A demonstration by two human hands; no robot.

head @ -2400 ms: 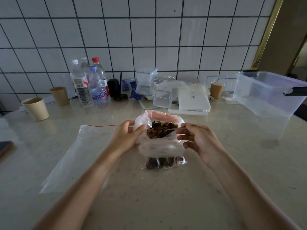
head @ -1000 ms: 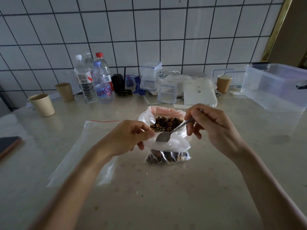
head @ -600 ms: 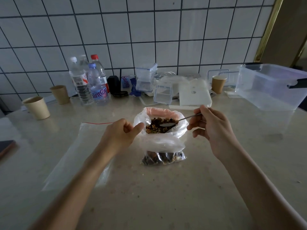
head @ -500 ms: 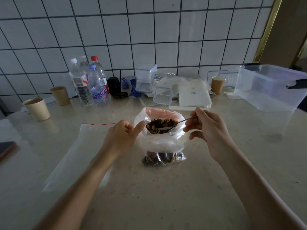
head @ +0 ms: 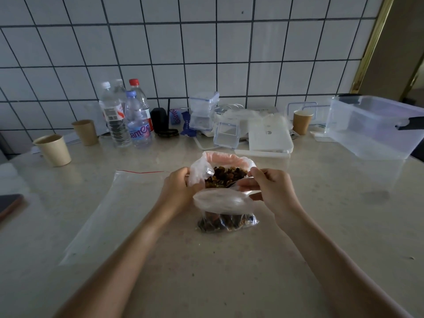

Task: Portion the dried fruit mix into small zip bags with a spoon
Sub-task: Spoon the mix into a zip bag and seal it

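the rim of the open bag of dried fruit mix (head: 226,177) is pinched by the left hand (head: 177,191), while just to its right a spoon (head: 238,182) is gripped by the right hand (head: 273,191), its bowl dipped into the mix above a small zip bag (head: 227,220).

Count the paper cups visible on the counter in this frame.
3. One paper cup stands far left, a second behind it near the bottles, a third right, beside the clear bin. Clutter may hide others.
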